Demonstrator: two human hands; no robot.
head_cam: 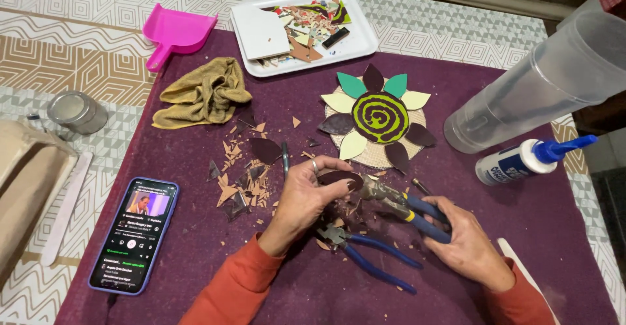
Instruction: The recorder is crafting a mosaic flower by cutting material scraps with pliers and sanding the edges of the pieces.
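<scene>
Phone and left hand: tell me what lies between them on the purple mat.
In the head view, between the phone and the left hand lies a scatter of brown and dark tile shards on the purple mat.

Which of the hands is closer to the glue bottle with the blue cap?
The right hand. It grips blue-handled nippers below and a little left of the glue bottle. The left hand pinches a dark tile piece farther left, much farther from the bottle.
</scene>
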